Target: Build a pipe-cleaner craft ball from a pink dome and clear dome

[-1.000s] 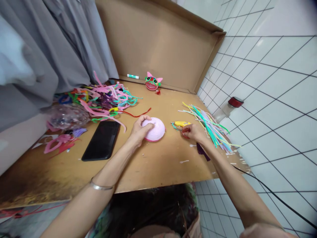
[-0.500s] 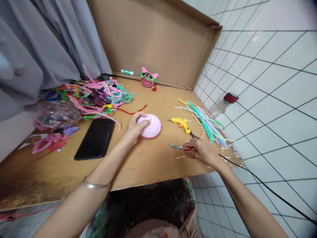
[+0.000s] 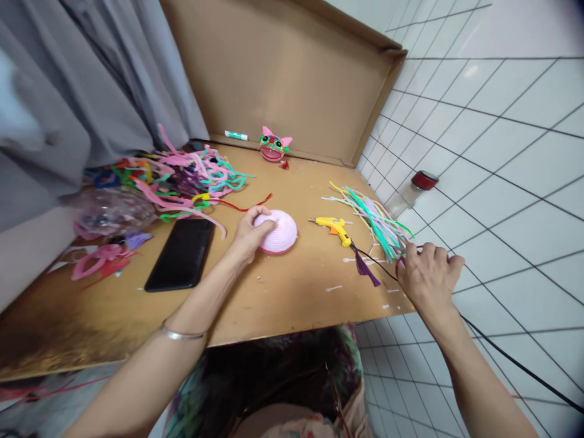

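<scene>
My left hand (image 3: 253,234) holds a pale lilac, coiled dome-shaped piece (image 3: 277,230) with a pink rim, thumb on top, just above the table. At the table's right edge, my right hand (image 3: 431,274) is palm down beside a bundle of pipe cleaners (image 3: 376,219). Red handle loops of a pair of scissors (image 3: 400,265) show at its fingers; the rest of the scissors is mostly hidden. Between the hands lies a yellow hot glue gun (image 3: 334,228), its nozzle towards the lilac piece. Near its grip is a purple tassel (image 3: 366,269).
A black phone (image 3: 180,255) lies left of my left forearm. Beyond it are heaped colourful pipe cleaners (image 3: 196,170) and a clear plastic bag (image 3: 109,210). A cat-eared mask ornament (image 3: 272,145) and glue stick (image 3: 236,135) are by the cardboard (image 3: 292,73). A red-lidded jar (image 3: 417,185) stands right. The glue gun's black cord (image 3: 515,359) trails right.
My right hand has moved right with the scissors, from beside the glue gun to the table's edge. The purple tassel has come into view. My left hand still holds the lilac piece.
</scene>
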Motion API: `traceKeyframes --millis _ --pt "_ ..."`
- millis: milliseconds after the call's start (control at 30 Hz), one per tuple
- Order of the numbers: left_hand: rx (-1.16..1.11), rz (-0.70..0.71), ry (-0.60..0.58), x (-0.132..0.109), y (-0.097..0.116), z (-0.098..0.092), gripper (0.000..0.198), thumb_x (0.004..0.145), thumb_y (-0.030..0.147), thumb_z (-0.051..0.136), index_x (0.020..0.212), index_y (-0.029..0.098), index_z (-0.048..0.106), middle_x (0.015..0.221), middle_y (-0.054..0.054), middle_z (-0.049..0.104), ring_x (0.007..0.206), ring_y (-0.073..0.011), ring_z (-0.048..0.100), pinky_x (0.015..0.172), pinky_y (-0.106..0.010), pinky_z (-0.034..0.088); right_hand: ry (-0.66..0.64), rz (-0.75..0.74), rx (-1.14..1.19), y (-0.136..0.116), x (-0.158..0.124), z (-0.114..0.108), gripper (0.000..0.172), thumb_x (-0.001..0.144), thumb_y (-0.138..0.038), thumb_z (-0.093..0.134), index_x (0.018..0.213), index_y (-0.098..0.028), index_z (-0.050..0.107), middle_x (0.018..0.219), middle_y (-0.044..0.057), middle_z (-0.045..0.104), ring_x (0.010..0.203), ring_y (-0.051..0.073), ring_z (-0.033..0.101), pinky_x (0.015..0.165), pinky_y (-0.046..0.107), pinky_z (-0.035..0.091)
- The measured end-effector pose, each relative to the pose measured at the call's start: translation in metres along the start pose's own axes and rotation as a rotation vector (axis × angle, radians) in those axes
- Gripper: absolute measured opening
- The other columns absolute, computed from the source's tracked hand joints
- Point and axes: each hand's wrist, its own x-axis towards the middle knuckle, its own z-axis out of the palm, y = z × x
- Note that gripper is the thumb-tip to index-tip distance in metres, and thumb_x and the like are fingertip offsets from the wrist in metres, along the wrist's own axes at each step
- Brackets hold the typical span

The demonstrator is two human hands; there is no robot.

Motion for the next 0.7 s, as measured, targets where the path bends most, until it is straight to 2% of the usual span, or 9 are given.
traceKeyframes --millis 167,267,367,500,700 --pt "-0.001 0.012 -0.004 0.000 0.000 0.000 0.036 0.050 0.029 0.067 0.080 0.019 0.050 0.069 0.005 0.054 0.059 -0.0108 0.049 0.053 -0.020 0.035 0.102 -0.066 0.195 -0.029 0.004 -0.013 0.029 0.089 -0.036 0.053 0.104 -0.014 0.065 0.088 0.016 0.062 0.081 0.027 0.053 0.067 0.035 0.022" --pt "0.002 -0.001 -0.008 -0.001 0.003 0.001 0.035 0.050 0.029 0.067 0.079 0.020 0.049 0.069 0.004 0.054 0.059 -0.0109 0.049 0.054 -0.020 0.036 0.192 -0.149 0.478 -0.053 0.007 -0.018 0.031 0.089 -0.038 0.054 0.112 -0.020 0.064 0.097 0.011 0.066 0.085 0.024 0.057 0.068 0.033 0.025" --pt "-0.008 -0.004 -0.008 -0.001 0.003 0.001 0.034 0.051 0.028 0.067 0.079 0.019 0.050 0.069 0.005 0.053 0.058 -0.0101 0.048 0.053 -0.020 0.035 0.211 -0.205 0.734 -0.081 0.008 -0.021 0.030 0.090 -0.039 0.053 0.113 -0.023 0.064 0.098 0.007 0.069 0.085 0.021 0.060 0.069 0.031 0.029" --pt "-0.007 0.005 -0.010 0.001 0.001 -0.001 0.033 0.053 0.028 0.067 0.080 0.019 0.050 0.070 0.005 0.053 0.057 -0.0094 0.047 0.053 -0.019 0.034 0.253 -0.230 0.876 -0.110 0.012 -0.026 0.030 0.089 -0.037 0.055 0.114 -0.023 0.065 0.101 0.007 0.070 0.089 0.021 0.062 0.070 0.031 0.033" --pt "-0.018 -0.010 -0.018 0.000 0.001 0.000 0.034 0.052 0.027 0.067 0.081 0.020 0.050 0.072 0.004 0.055 0.059 -0.0102 0.048 0.054 -0.020 0.035 0.294 -0.280 1.016 -0.135 0.027 -0.028 0.027 0.092 -0.031 0.052 0.113 -0.024 0.067 0.099 0.006 0.071 0.085 0.019 0.064 0.071 0.029 0.040"
